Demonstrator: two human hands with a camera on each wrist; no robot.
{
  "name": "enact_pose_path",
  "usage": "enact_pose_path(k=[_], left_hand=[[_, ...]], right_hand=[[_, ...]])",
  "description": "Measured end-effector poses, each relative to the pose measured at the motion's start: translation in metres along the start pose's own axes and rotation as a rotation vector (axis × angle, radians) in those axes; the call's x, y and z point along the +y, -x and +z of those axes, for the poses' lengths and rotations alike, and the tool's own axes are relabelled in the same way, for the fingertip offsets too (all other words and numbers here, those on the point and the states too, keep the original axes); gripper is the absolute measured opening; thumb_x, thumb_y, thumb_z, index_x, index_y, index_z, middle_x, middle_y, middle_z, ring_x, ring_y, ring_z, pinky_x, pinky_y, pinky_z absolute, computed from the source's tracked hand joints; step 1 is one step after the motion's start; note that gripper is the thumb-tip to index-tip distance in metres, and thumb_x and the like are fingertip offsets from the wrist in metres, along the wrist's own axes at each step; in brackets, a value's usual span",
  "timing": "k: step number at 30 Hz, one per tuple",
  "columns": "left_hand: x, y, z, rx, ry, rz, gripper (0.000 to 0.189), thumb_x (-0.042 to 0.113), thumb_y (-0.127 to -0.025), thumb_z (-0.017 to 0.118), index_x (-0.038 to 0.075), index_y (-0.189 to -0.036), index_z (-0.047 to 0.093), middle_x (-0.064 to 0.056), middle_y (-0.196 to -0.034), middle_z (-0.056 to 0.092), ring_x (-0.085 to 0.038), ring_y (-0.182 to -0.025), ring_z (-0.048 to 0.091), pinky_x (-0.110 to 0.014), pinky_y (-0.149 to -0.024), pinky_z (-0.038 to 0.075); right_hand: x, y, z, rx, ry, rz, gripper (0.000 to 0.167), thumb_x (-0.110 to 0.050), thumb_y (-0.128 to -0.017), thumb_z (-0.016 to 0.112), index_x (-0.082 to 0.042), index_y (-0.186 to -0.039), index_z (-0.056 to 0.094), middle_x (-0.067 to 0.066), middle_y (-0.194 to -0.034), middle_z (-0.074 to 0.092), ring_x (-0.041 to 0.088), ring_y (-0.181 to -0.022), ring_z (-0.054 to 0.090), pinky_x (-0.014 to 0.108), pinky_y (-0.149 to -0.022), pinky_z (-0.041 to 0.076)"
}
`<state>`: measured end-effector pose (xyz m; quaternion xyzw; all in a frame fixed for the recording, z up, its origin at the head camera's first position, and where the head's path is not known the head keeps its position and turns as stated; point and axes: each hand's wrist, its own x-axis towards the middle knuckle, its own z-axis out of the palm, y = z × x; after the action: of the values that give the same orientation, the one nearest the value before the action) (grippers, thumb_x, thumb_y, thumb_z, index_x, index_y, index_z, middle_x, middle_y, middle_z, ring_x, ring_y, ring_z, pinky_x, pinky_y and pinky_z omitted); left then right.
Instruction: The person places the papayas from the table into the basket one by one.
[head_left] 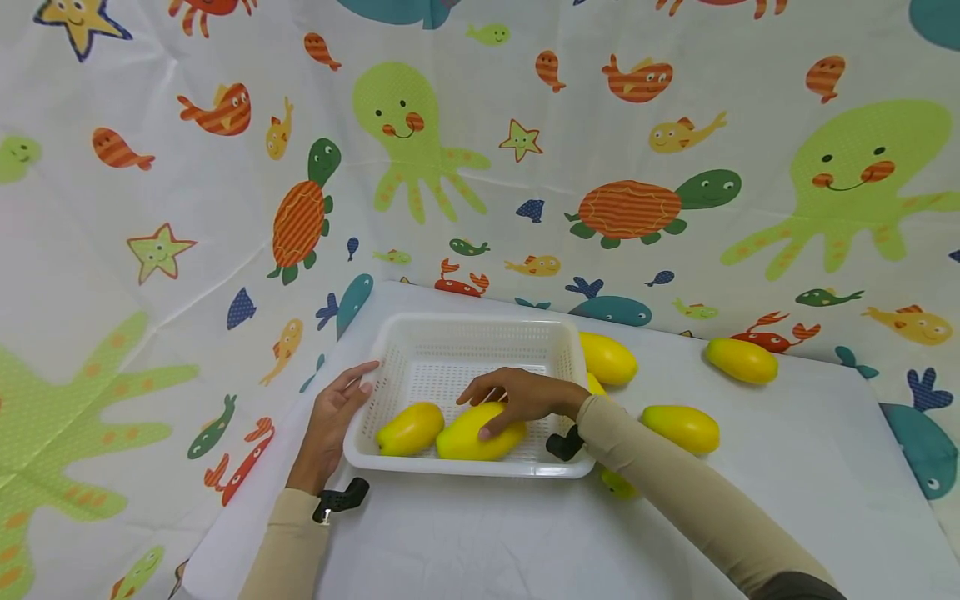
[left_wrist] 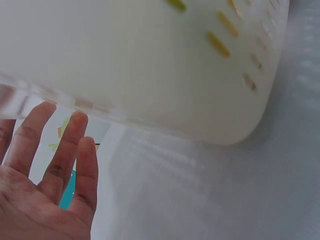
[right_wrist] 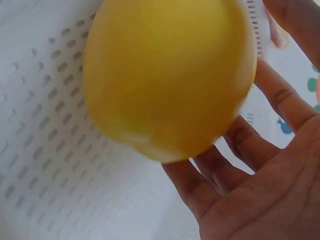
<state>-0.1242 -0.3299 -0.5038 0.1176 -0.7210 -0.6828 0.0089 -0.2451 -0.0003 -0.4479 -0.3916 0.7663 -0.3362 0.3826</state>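
A white perforated plastic basket (head_left: 480, 468) stands on the table. Two yellow papayas lie inside: a left papaya (head_left: 411, 428) and a right papaya (head_left: 483, 432). My right hand (head_left: 525, 395) grips the right papaya from above, thumb on its near side and fingers over the far side. In the right wrist view that papaya (right_wrist: 170, 80) fills the upper middle, with the fingers along it. My left hand (head_left: 330, 421) is at the basket's left side. Its fairly straight fingers (left_wrist: 65, 155) touch the rim in the left wrist view.
Right of the basket lie more papayas: one at the back (head_left: 609, 358), one in the middle (head_left: 681, 428) and one farther right (head_left: 741, 361). Others are partly hidden by the right forearm (head_left: 675, 483). A sea-animal printed cloth (head_left: 465, 125) hangs behind the white table (head_left: 480, 542).
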Motion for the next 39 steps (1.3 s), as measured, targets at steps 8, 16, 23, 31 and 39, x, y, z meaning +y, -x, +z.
enact_pose_path(k=[8,16,23,31,39], left_hand=[[0.000,0.001,0.000,0.005,-0.010,0.006,0.058,0.049,-0.105,0.064,0.027,-0.157,0.051,0.000,-0.166,0.050,-0.022,-0.139,0.063,-0.033,-0.103,0.058],[0.002,0.001,0.001,0.007,-0.015,0.005,0.058,0.049,-0.105,0.064,0.027,-0.157,0.051,0.000,-0.166,0.050,-0.021,-0.138,0.063,-0.033,-0.103,0.058],[0.002,0.000,0.001,0.009,-0.015,-0.014,0.060,0.051,-0.104,0.064,0.028,-0.157,0.050,0.002,-0.167,0.049,-0.024,-0.142,0.060,-0.033,-0.103,0.058],[0.002,0.001,0.001,0.007,-0.013,-0.014,0.061,0.052,-0.104,0.064,0.028,-0.157,0.051,0.002,-0.167,0.048,-0.023,-0.141,0.061,-0.033,-0.103,0.058],[0.000,0.000,0.000,0.005,-0.009,-0.013,0.060,0.051,-0.104,0.064,0.028,-0.157,0.051,0.003,-0.167,0.048,-0.025,-0.142,0.060,-0.034,-0.102,0.059]], right_hand=[[-0.003,0.008,-0.014,0.053,-0.006,-0.046,0.056,-0.032,-0.092,0.085,-0.025,-0.144,0.065,0.009,-0.150,0.063,0.032,-0.135,0.059,0.053,-0.119,0.049],[-0.006,0.024,-0.046,0.210,-0.033,-0.082,0.057,-0.029,-0.092,0.085,-0.025,-0.145,0.064,0.007,-0.149,0.063,0.040,-0.141,0.055,0.060,-0.121,0.045],[-0.003,0.043,-0.076,0.359,-0.051,-0.079,0.060,-0.028,-0.092,0.086,-0.023,-0.147,0.061,0.006,-0.154,0.059,0.041,-0.145,0.052,0.058,-0.124,0.043],[0.012,0.068,-0.104,0.520,-0.099,-0.104,0.063,-0.024,-0.095,0.083,-0.022,-0.153,0.056,0.009,-0.157,0.056,0.033,-0.146,0.051,0.060,-0.127,0.037],[0.035,0.087,-0.121,0.616,-0.124,-0.037,0.066,-0.028,-0.096,0.082,-0.024,-0.155,0.054,0.010,-0.160,0.054,0.034,-0.150,0.046,0.059,-0.129,0.032]])
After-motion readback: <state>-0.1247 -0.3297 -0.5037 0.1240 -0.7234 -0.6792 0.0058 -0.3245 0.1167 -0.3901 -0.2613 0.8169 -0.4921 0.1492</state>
